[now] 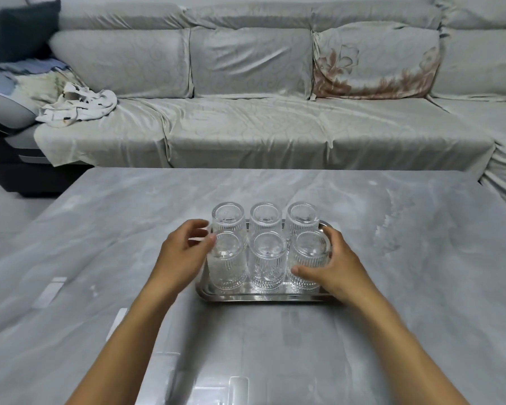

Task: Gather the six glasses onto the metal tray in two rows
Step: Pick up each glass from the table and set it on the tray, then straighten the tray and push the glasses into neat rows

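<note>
A shiny metal tray (263,296) lies on the grey table. Several clear ribbed glasses stand upside down on it in two rows of three. The back row has a left glass (228,215), a middle glass (265,216) and a right glass (303,214). The front row has a left glass (228,263), a middle glass (268,263) and a right glass (309,255). My left hand (184,252) touches the front left glass with thumb and fingers curled beside it. My right hand (333,267) wraps around the front right glass.
The grey marble-look table (421,258) extends all around the tray. Behind it stands a long sofa (246,127) under a pale cover, with crumpled white clothing (79,106) and a dark cushion (27,27) at its left end.
</note>
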